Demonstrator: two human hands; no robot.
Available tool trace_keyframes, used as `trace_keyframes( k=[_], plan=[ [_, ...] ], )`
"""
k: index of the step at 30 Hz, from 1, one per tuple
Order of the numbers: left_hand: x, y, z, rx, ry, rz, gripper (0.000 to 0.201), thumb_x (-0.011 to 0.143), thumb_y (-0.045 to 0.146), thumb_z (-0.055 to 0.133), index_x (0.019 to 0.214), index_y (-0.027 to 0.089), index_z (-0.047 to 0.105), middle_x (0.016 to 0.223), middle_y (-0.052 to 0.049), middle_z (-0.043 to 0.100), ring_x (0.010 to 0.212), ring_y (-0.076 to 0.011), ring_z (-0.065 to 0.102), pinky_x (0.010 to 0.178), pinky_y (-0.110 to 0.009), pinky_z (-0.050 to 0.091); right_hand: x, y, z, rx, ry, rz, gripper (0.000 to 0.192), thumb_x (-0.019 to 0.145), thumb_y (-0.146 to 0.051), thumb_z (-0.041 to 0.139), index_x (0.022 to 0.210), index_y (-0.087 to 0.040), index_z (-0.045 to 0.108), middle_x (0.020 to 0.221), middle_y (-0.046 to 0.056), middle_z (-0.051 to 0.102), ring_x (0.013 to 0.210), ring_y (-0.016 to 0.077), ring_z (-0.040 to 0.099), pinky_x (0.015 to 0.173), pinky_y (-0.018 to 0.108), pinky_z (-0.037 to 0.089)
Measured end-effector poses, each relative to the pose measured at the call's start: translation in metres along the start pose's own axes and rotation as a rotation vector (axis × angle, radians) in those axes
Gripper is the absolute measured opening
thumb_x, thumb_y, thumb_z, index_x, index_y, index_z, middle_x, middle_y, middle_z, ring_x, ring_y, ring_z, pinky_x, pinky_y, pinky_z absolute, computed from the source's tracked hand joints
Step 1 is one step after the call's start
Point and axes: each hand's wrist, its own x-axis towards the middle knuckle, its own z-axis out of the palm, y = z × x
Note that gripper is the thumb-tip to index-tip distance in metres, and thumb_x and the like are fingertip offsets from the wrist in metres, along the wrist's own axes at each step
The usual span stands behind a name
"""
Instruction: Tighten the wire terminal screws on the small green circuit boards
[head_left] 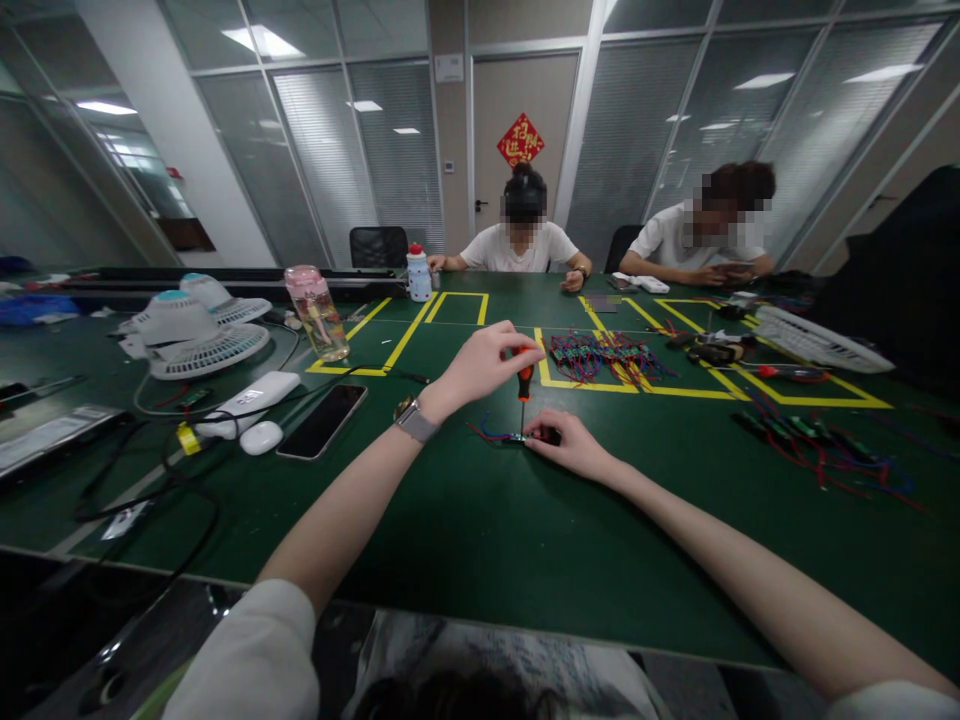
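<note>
My left hand (484,368), a watch on its wrist, is closed around the top of a screwdriver (525,382) with a red and black handle. The screwdriver stands upright, its thin shaft pointing down at a small circuit board (514,438) on the green table. Whether the tip touches a screw is too small to tell. Red and blue wires trail from the board's left end. My right hand (568,444) grips the board's right end between thumb and fingers, pressing it to the table; a dark part shows under the fingers.
Beyond my hands lies a row of wired boards (607,352); more wired boards (817,445) lie at right. On the left are a phone (324,422), a white mouse (261,438), fans (202,335) and a bottle (319,318). Two people sit across the table.
</note>
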Motion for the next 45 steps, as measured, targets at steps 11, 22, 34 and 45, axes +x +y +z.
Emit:
trace_keyframes(
  k=[11, 22, 34, 45],
  plan=[
    [0.0, 0.0, -0.002, -0.133, -0.068, -0.011, 0.023, 0.09, 0.03, 0.053, 0.092, 0.017, 0.072, 0.085, -0.003, 0.061, 0.072, -0.0115, 0.056, 0.067, -0.024, 0.045, 0.0, 0.001, 0.001, -0.003, 0.001, -0.012, 0.009, 0.081, -0.022, 0.064, 0.086, -0.017, 0.069, 0.076, 0.003, 0.061, 0.069, 0.0155, 0.056, 0.066, 0.027, 0.044],
    [0.0, 0.0, -0.001, -0.125, -0.106, -0.049, 0.027, 0.089, 0.021, 0.045, 0.102, 0.015, 0.068, 0.098, -0.005, 0.065, 0.073, -0.0123, 0.057, 0.066, -0.024, 0.046, 0.002, 0.003, 0.003, 0.008, 0.001, -0.01, 0.008, 0.079, -0.02, 0.065, 0.085, -0.018, 0.07, 0.076, 0.002, 0.061, 0.068, 0.0148, 0.056, 0.065, 0.026, 0.044],
    [-0.001, -0.001, -0.016, -0.148, -0.177, -0.124, 0.025, 0.085, 0.031, 0.058, 0.101, 0.016, 0.07, 0.093, -0.005, 0.069, 0.062, -0.0098, 0.056, 0.055, -0.02, 0.044, 0.001, 0.001, 0.003, -0.019, 0.014, -0.017, 0.009, 0.08, -0.019, 0.064, 0.086, -0.017, 0.07, 0.075, 0.002, 0.06, 0.068, 0.0152, 0.056, 0.065, 0.027, 0.044],
    [-0.001, -0.003, -0.018, -0.148, -0.178, -0.142, 0.027, 0.087, 0.032, 0.055, 0.103, 0.015, 0.07, 0.093, -0.006, 0.065, 0.067, -0.0098, 0.056, 0.055, -0.019, 0.046, 0.002, 0.004, 0.004, -0.006, 0.021, -0.024, 0.009, 0.079, -0.019, 0.066, 0.085, -0.016, 0.07, 0.074, 0.002, 0.059, 0.066, 0.0146, 0.055, 0.063, 0.026, 0.043]
  ],
)
